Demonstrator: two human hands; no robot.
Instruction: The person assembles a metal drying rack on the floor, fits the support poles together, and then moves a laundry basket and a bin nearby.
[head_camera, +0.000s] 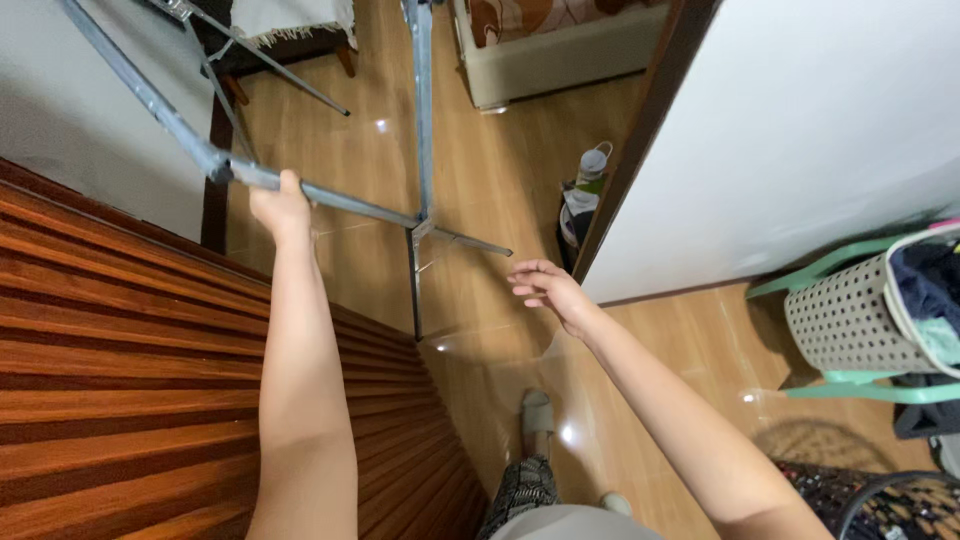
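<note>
Head camera, looking steeply down, close in

Glossy wooden floor (500, 180) under metal rack (420, 150), bottle (590, 165), laundry basket (860, 315).

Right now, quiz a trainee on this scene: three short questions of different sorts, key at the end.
1. True or false: the left hand grips a bar of the metal rack.
2. The right hand is: A) shut on the rack, B) open in the air, C) on the basket.
3. What stands on the floor by the door frame?

Key: 1 true. 2 B. 3 a bottle.
</note>
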